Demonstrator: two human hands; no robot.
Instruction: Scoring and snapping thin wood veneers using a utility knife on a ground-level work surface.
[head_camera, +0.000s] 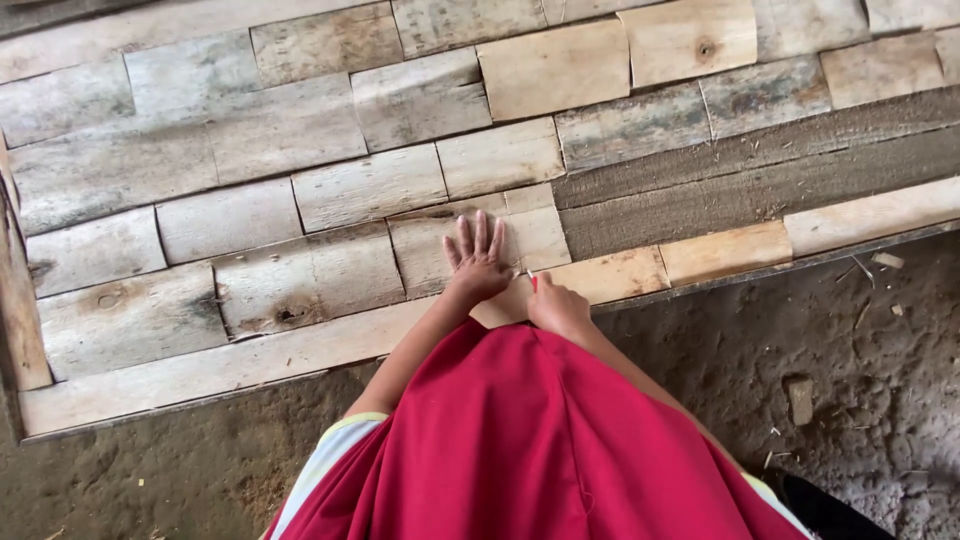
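On a panel of wooden blocks (300, 190) (greyed, uneven), the left hand (476, 262) presses flat, fingers spread; the right hand (556, 304) pinches a small red-tipped marker (531, 279).

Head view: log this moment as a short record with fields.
Left hand: flat, fingers spread, pressing a short wooden board
Right hand: closed on a small red-tipped marker, tip at the board edge
Surface: panel of patchwork boards, pale and grey
Gap: bare dark strip at right
Ground: dirt floor
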